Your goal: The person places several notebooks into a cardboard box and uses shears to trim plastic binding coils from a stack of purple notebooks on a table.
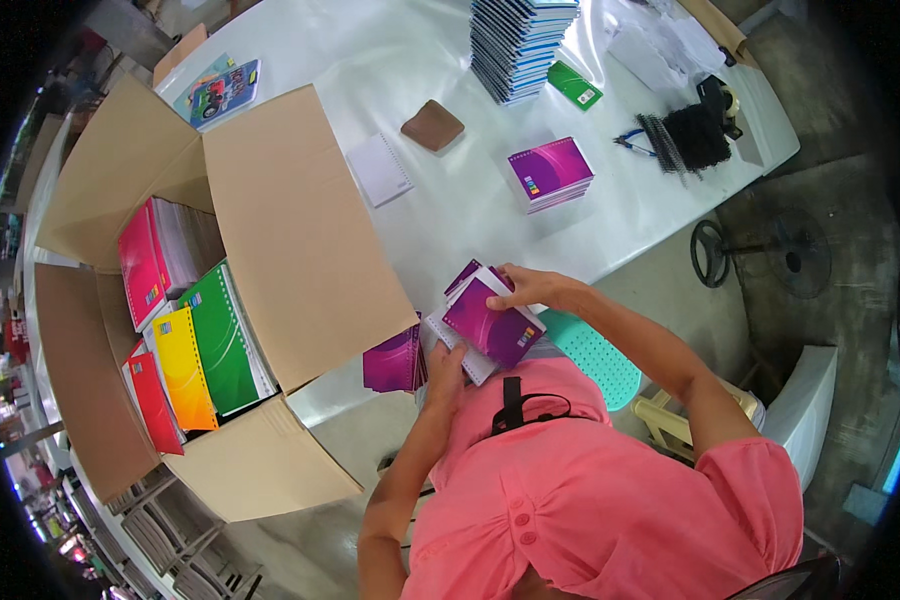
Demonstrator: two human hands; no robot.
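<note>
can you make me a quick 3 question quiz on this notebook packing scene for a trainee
1. True or false: both hands hold the purple notebooks at the table edge.
2. Multiple choice: where do the red, yellow and green notebooks stand? A) on the tall stack B) in the open cardboard box C) on the stool
3. Fill in: the black pile of binding spirals lies on the table's far ____ side.

Key
1. True: the left hand grips the lower edge and the right hand the top.
2. B
3. right
</note>
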